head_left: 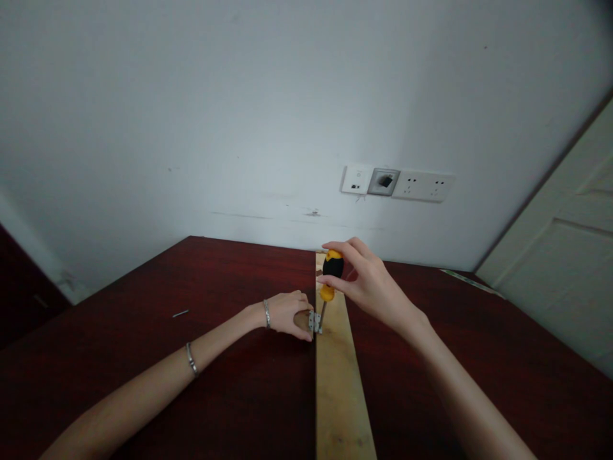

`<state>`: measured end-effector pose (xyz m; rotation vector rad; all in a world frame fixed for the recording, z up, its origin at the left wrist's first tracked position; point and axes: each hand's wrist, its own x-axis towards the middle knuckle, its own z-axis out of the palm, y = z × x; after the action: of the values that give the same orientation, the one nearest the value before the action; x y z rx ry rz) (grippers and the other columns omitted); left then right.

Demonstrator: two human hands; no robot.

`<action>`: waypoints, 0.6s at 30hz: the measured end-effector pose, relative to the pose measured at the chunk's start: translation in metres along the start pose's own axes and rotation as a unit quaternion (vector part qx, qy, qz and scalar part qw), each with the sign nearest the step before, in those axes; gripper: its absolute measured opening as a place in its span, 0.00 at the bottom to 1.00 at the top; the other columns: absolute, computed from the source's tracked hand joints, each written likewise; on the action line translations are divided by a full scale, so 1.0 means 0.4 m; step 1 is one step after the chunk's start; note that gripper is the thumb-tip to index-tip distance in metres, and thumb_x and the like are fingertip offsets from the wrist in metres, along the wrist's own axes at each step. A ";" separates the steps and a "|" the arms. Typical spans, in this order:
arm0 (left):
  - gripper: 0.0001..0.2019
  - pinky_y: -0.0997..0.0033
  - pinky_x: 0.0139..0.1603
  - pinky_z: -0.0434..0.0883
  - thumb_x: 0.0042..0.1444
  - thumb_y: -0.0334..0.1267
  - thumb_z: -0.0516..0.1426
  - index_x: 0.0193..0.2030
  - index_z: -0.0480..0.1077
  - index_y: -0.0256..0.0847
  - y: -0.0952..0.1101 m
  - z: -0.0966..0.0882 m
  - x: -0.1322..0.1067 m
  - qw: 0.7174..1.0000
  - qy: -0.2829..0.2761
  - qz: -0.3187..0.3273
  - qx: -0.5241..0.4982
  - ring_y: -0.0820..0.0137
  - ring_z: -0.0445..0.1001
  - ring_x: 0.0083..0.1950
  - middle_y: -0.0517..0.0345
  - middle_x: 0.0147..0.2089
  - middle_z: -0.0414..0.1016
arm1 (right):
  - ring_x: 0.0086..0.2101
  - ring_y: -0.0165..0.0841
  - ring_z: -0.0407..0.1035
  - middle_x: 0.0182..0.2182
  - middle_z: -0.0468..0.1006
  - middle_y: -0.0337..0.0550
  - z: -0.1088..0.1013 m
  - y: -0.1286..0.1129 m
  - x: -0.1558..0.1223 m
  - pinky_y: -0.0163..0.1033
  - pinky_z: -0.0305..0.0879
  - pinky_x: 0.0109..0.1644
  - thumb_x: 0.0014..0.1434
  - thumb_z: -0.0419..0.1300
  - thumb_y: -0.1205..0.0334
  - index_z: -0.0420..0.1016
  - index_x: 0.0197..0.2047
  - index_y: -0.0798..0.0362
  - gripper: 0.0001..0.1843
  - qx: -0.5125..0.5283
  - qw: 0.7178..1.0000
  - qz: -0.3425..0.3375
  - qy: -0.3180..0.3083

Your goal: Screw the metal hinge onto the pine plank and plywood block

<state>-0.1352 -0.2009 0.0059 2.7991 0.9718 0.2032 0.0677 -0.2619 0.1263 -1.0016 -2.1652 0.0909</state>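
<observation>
Board (341, 396) lies on table (249, 390), right fingers (343, 248) grip screwdriver (332, 267) at hinge (317, 322), left fingers (301, 333) curl around hinge, hold unclear.

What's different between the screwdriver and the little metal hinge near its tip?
The screwdriver has a yellow and black handle, while the hinge is plain silver-grey. The screwdriver is long, with a thin shaft; the hinge is shorter and made of leaves. The screwdriver is held up at a slight lean by the right hand, whereas the hinge sits low at the plank, beside the left hand. Both show grey metal.
</observation>
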 end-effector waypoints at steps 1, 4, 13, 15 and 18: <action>0.30 0.67 0.48 0.68 0.42 0.58 0.62 0.48 0.70 0.40 0.000 0.000 0.000 1.000 -0.001 0.001 0.000 0.61 0.70 0.48 0.52 0.47 0.71 | 0.34 0.33 0.68 0.42 0.67 0.45 0.001 0.001 0.000 0.42 0.70 0.39 0.56 0.59 0.58 0.63 0.55 0.47 0.23 0.017 1.000 -0.002 0.001; 0.31 0.67 0.46 0.69 0.41 0.59 0.62 0.48 0.70 0.39 -0.002 0.002 0.001 1.000 0.000 0.007 -0.001 0.61 0.69 0.48 0.52 0.46 0.71 | 0.37 0.33 0.68 0.44 0.67 0.46 -0.001 -0.003 0.000 0.41 0.70 0.41 0.57 0.57 0.65 0.59 0.58 0.48 0.25 0.045 0.999 -0.012 -0.008; 0.31 0.68 0.46 0.68 0.42 0.59 0.62 0.49 0.70 0.42 -0.004 0.003 0.000 1.000 -0.002 0.001 -0.002 0.62 0.69 0.48 0.52 0.47 0.70 | 0.34 0.33 0.67 0.42 0.68 0.45 -0.009 -0.009 0.001 0.42 0.68 0.40 0.58 0.58 0.54 0.68 0.50 0.48 0.17 -0.020 1.000 -0.005 -0.004; 0.30 0.68 0.46 0.68 0.43 0.60 0.61 0.49 0.70 0.42 -0.003 0.000 0.000 1.000 -0.006 0.001 -0.001 0.61 0.69 0.48 0.53 0.47 0.70 | 0.34 0.33 0.67 0.41 0.68 0.44 -0.008 -0.004 0.002 0.41 0.68 0.40 0.58 0.57 0.56 0.68 0.50 0.48 0.16 -0.012 1.000 -0.014 0.005; 0.30 0.69 0.46 0.68 0.43 0.60 0.61 0.48 0.70 0.42 -0.002 -0.002 0.000 1.000 -0.008 0.009 -0.001 0.61 0.68 0.49 0.53 0.47 0.71 | 0.37 0.34 0.67 0.41 0.69 0.45 -0.007 -0.002 0.004 0.42 0.67 0.43 0.58 0.57 0.62 0.65 0.53 0.50 0.19 0.001 0.999 -0.029 0.016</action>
<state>-0.1360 -0.2003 0.0065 2.8042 0.9429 0.1851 0.0684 -0.2622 0.1295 -0.9329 -2.1632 0.0487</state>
